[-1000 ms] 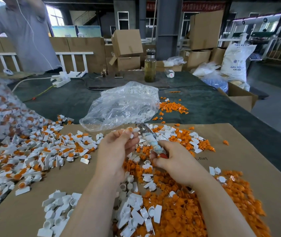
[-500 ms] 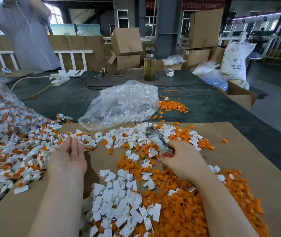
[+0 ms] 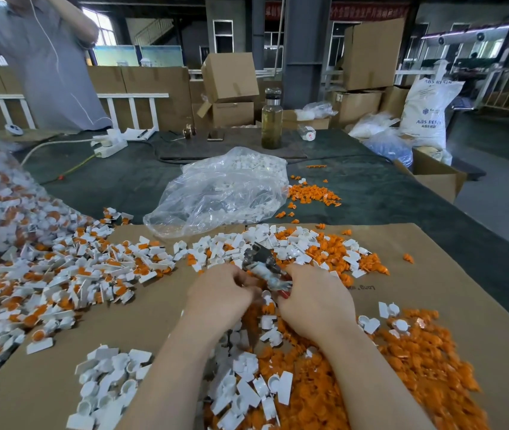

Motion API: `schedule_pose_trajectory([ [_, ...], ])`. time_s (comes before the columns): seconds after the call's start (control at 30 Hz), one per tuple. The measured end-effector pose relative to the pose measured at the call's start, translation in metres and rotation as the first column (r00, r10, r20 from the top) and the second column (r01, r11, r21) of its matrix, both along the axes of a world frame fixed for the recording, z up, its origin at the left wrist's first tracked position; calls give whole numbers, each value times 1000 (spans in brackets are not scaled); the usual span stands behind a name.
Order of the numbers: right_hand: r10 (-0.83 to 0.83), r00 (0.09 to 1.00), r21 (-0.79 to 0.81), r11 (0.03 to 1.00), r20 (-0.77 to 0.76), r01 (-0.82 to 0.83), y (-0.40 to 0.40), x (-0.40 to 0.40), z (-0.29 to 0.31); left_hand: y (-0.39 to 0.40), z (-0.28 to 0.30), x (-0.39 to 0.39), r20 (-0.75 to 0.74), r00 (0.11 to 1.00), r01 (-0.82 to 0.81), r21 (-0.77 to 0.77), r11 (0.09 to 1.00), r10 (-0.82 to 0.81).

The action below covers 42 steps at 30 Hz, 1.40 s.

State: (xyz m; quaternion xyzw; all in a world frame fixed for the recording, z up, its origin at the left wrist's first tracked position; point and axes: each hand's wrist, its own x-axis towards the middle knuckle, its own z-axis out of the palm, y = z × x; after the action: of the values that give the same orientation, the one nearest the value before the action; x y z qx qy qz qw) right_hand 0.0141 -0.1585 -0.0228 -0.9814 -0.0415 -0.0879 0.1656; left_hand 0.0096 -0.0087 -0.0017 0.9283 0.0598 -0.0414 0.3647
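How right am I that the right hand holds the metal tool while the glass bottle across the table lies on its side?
Not quite: the head view shows the glass bottle standing upright, not on its side. The right hand does hold the metal tool, and the bottle is across the table.

Clear plastic bag mid-table, glass bottle behind it, power strip left, ABS sack far right

Dim factory hall, daylit from the far windows

A dark grey steel column rises behind a long table under dark green cloth. Brown cardboard cartons stack along the back, and a white slatted railing stands at left. Grey concrete floor runs right, and a bright paned window glows.
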Motion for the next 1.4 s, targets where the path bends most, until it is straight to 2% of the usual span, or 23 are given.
schedule_pose_trajectory([
  [0.1, 18, 1000, -2, 1000, -13, -18, 0, 1, 1, -8, -6, 2, 42, 999, 8, 258, 966, -20],
  [0.27, 32, 999, -18, 999, -31, -32, 1, 1, 2, -15, -11, 0, 110, 993, -11, 386, 922, -34],
  [0.33, 32, 999, -17, 999, -28, -33, 1, 1, 1, -17, -12, 1, 122, 992, -20, 371, 928, -27],
  [0.57, 16, 1000, 118, 993, -12, -14, -2, 2, 3, -17, -7, -2, 150, 989, -28, 173, 984, 1],
  [0.67, -4, 999, 238, 971, 50, -8, -3, 3, 6, -16, -1, -5, 206, 974, -75, -106, 992, 96],
  [0.73, -15, 994, 330, 944, 111, -22, -3, 2, 9, -16, 3, -6, 194, 963, -114, -334, 936, 186],
  [0.8, -19, 986, 413, 909, 168, -53, -4, 2, 12, -17, 7, -6, 152, 956, -127, -550, 825, 249],
  [0.9, -17, 977, 574, 811, 214, -112, -6, 2, 15, -21, 12, -8, 90, 957, -120, -744, 657, 276],
  [1.03, 8, 975, 765, 620, 221, -178, -5, -1, 20, -22, 17, -10, 52, 958, -109, -843, 527, 281],
  [1.1, 26, 973, 801, 564, 229, -203, -4, -2, 21, -23, 19, -11, 39, 958, -108, -870, 482, 284],
  [1.2, 45, 963, 803, 542, 266, -247, 1, -2, 22, -26, 21, -12, 24, 958, -115, -879, 463, 284],
  [1.3, 25, 952, 788, 554, 306, -267, 4, -2, 22, -26, 21, -12, 18, 961, -120, -873, 472, 277],
  [1.4, -5, 942, 771, 575, 337, -273, 3, -3, 20, -27, 21, -12, 6, 964, -116, -889, 444, 264],
])
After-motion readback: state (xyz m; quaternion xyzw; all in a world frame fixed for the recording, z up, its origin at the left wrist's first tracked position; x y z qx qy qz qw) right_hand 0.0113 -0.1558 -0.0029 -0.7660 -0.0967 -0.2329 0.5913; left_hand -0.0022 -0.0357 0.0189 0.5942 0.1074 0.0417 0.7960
